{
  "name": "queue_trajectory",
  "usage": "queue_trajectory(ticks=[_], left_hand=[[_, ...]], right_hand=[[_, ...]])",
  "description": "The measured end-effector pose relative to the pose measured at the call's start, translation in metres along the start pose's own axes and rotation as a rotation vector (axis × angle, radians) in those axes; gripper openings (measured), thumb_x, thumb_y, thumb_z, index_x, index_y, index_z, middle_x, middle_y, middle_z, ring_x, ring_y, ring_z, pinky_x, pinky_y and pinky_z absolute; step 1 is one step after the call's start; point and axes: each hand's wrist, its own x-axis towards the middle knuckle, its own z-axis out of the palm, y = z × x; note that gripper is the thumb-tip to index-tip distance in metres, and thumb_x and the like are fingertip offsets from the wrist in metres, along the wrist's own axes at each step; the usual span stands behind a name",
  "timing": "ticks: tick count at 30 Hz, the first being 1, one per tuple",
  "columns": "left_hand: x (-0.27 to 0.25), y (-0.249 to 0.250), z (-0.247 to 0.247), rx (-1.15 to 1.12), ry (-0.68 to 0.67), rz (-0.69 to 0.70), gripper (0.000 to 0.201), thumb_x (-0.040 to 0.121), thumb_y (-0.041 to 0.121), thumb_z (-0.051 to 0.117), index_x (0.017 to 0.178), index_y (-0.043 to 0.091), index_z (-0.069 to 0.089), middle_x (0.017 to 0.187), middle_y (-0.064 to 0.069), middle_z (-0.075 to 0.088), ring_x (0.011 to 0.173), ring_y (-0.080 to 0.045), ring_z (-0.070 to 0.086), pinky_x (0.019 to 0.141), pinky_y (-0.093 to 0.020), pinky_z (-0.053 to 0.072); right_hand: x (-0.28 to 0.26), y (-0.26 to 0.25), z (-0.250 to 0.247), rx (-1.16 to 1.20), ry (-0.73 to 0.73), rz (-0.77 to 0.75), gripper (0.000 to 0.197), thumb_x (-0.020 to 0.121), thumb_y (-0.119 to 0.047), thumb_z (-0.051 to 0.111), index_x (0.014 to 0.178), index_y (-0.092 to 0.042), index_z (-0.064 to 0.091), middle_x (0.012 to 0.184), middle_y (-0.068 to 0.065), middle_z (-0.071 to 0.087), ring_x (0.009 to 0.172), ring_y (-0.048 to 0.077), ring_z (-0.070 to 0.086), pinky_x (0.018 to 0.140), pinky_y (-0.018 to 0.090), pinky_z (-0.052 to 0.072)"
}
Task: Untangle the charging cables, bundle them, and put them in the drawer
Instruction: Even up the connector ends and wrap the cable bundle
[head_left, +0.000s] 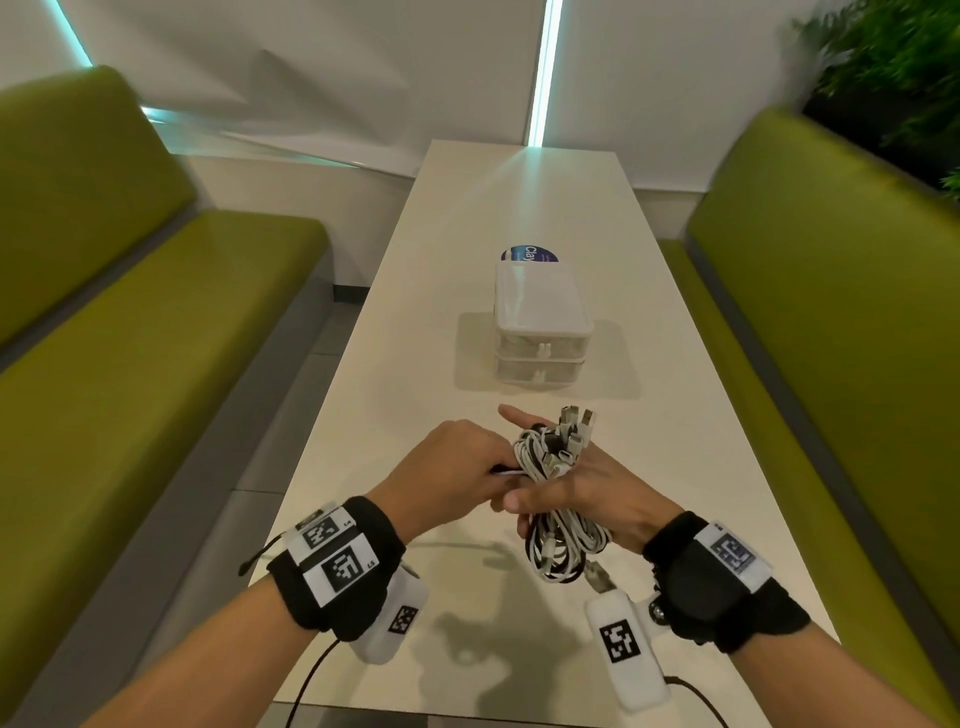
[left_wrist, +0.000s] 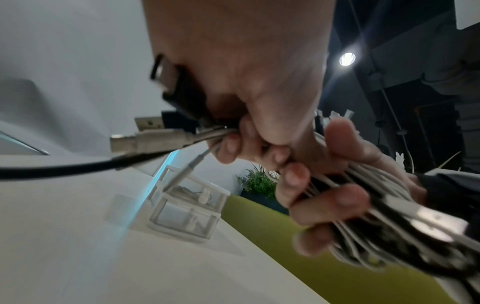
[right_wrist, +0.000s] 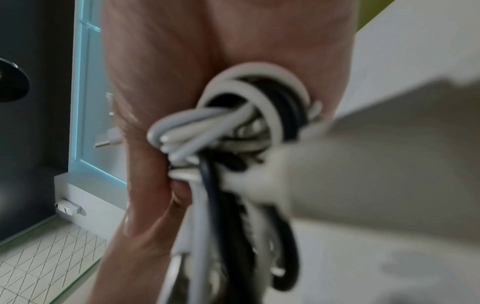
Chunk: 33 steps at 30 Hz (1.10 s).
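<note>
Above the white table's (head_left: 415, 384) near end I hold a bundle of white and black charging cables (head_left: 558, 540). My right hand (head_left: 524, 499) grips its middle, with fingers (left_wrist: 345, 197) curled round the strands and one finger pointing forward. Plug ends (head_left: 571, 426) stick up; loops hang below. My left hand (head_left: 496, 470) pinches a white strand at the bundle's left side, and USB plugs (left_wrist: 135, 142) poke out past its fingers. A small clear two-drawer box (head_left: 540, 332) stands further along the table with both drawers shut. In the right wrist view the coiled bundle (right_wrist: 233, 127) lies blurred against my palm.
Green benches (head_left: 130, 322) (head_left: 831, 291) run along both sides of the table. A round blue-labelled item (head_left: 527, 254) lies just behind the drawer box. A plant (head_left: 893, 67) stands at the back right. A black wire (left_wrist: 64, 170) runs from the wrist camera.
</note>
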Motion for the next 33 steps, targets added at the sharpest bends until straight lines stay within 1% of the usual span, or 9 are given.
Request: queue_trajectory(ticks=[4, 7, 11, 15, 17, 21, 26, 29, 33], left_hand=[[0.004, -0.004, -0.015, 0.115, -0.017, -0.006, 0.034, 0.07, 0.05, 0.077, 0.058, 0.019, 0.07, 0.04, 0.009, 0.043, 0.04, -0.009, 0.038, 0.048, -0.016, 0.023], [-0.002, -0.005, -0.019, 0.255, -0.026, -0.012, 0.05, 0.061, 0.068, 0.075, 0.056, 0.018, 0.069, 0.038, 0.005, 0.039, 0.039, -0.015, 0.03, 0.047, -0.02, 0.021], [-0.008, -0.01, -0.025, 0.152, -0.086, -0.061, 0.045, 0.06, 0.059, 0.082, 0.05, 0.019, 0.064, 0.037, 0.006, 0.036, 0.039, -0.014, 0.028, 0.049, -0.024, 0.026], [-0.015, -0.012, -0.033, -0.035, -0.195, -0.182, 0.044, 0.061, 0.053, 0.084, 0.043, 0.029, 0.052, 0.038, 0.009, 0.039, 0.041, -0.01, 0.032, 0.047, -0.022, 0.027], [-0.018, -0.015, -0.036, -0.137, -0.21, -0.264, 0.037, 0.069, 0.051, 0.081, 0.052, 0.027, 0.059, 0.044, 0.007, 0.05, 0.041, -0.01, 0.042, 0.045, -0.022, 0.034], [-0.025, -0.021, -0.032, -0.36, -0.27, -0.338, 0.017, 0.089, 0.037, 0.068, 0.077, 0.025, 0.065, 0.06, 0.001, 0.059, 0.046, -0.012, 0.053, 0.051, -0.021, 0.041], [-0.033, -0.023, -0.023, -0.59, -0.166, -0.379, 0.016, 0.098, 0.024, 0.055, 0.1, 0.015, 0.068, 0.08, 0.0, 0.066, 0.047, -0.009, 0.049, 0.048, -0.023, 0.041], [-0.029, -0.015, -0.003, -0.646, 0.058, -0.389, 0.018, 0.099, 0.021, 0.054, 0.104, 0.015, 0.069, 0.074, 0.001, 0.065, 0.047, -0.011, 0.046, 0.044, -0.022, 0.036], [-0.021, -0.005, 0.023, -0.74, 0.329, -0.419, 0.023, 0.102, 0.022, 0.049, 0.112, 0.014, 0.067, 0.076, 0.002, 0.064, 0.048, -0.015, 0.042, 0.046, -0.021, 0.033]], right_hand=[[-0.006, 0.0, 0.01, -0.095, -0.016, -0.038, 0.083, 0.073, 0.004, 0.078, 0.14, -0.031, 0.044, 0.097, -0.009, 0.074, 0.085, 0.004, 0.069, 0.077, 0.024, 0.051], [-0.011, -0.005, 0.021, -0.207, -0.023, -0.081, 0.07, 0.076, 0.009, 0.074, 0.119, -0.043, 0.054, 0.097, -0.02, 0.071, 0.089, -0.004, 0.065, 0.075, 0.013, 0.049], [-0.012, -0.005, 0.019, -0.327, -0.064, -0.064, 0.069, 0.076, -0.004, 0.08, 0.12, -0.047, 0.047, 0.099, -0.024, 0.069, 0.096, -0.007, 0.063, 0.081, 0.008, 0.046], [-0.01, -0.002, 0.012, -0.465, 0.002, -0.074, 0.068, 0.075, -0.006, 0.079, 0.131, -0.031, 0.049, 0.103, -0.009, 0.067, 0.079, -0.007, 0.062, 0.074, 0.012, 0.045], [-0.005, 0.004, 0.007, -0.423, 0.118, -0.115, 0.057, 0.072, 0.005, 0.072, 0.119, -0.024, 0.058, 0.089, -0.002, 0.065, 0.067, -0.003, 0.058, 0.068, 0.014, 0.045], [0.005, 0.025, -0.003, -0.324, 0.305, -0.129, 0.031, 0.056, -0.013, 0.061, 0.085, -0.024, 0.064, 0.07, -0.015, 0.059, 0.061, 0.004, 0.052, 0.063, 0.028, 0.041], [0.012, 0.037, -0.002, -0.243, 0.481, -0.197, 0.031, 0.067, 0.006, 0.055, 0.066, -0.025, 0.052, 0.057, -0.019, 0.05, 0.055, 0.004, 0.041, 0.055, 0.022, 0.036], [0.021, 0.039, -0.003, -0.299, 0.616, -0.221, 0.017, 0.075, -0.012, 0.071, 0.081, -0.019, 0.057, 0.065, -0.014, 0.057, 0.062, 0.008, 0.054, 0.062, 0.025, 0.043], [0.028, 0.04, 0.001, -0.308, 0.627, -0.244, 0.033, 0.077, -0.033, 0.078, 0.085, -0.014, 0.052, 0.061, -0.018, 0.054, 0.062, 0.006, 0.052, 0.059, 0.019, 0.041]])
